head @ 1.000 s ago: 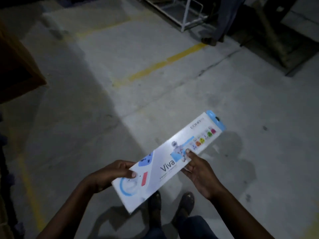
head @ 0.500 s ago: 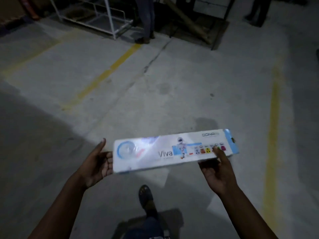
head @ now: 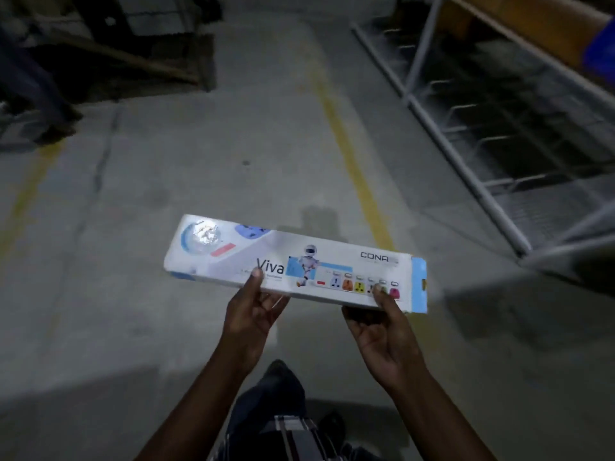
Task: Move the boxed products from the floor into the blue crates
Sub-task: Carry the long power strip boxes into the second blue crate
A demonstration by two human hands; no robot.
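Note:
A long white and blue product box [head: 293,261], printed "Viva" and "CONA", is held flat above the concrete floor in front of me. My left hand [head: 254,307] grips its near edge around the middle, thumb on top by the word "Viva". My right hand [head: 379,322] holds the near edge toward the blue right end, thumb on top and fingers underneath. A blue patch [head: 599,49] at the top right edge may be a crate; only a corner shows.
A white metal wire rack [head: 472,128] runs along the right side. Yellow floor lines [head: 352,161] cross the concrete. Another person's legs [head: 36,94] stand at the far left by dark timber pieces [head: 133,58]. My own legs [head: 276,410] are below.
The view has swung right, bringing the wire rack into sight. My left hand has shifted from the box's left end to its middle; the box stays held in both hands.

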